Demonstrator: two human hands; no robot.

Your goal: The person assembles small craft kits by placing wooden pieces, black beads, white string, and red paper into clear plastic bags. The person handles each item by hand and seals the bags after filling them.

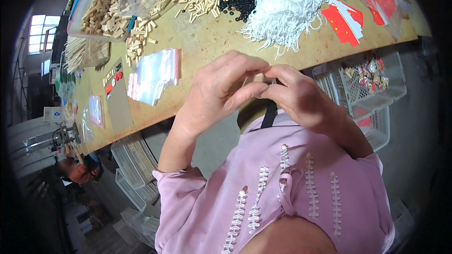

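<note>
Over bench edge, both hands' fingers (245, 93) pinch sm. wooden piece (258, 78).

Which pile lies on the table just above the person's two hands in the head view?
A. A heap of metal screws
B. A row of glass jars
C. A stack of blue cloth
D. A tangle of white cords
D: the white cords form a loose tangle on the table straight above the left hand and right hand, which meet at their fingertips.
</note>
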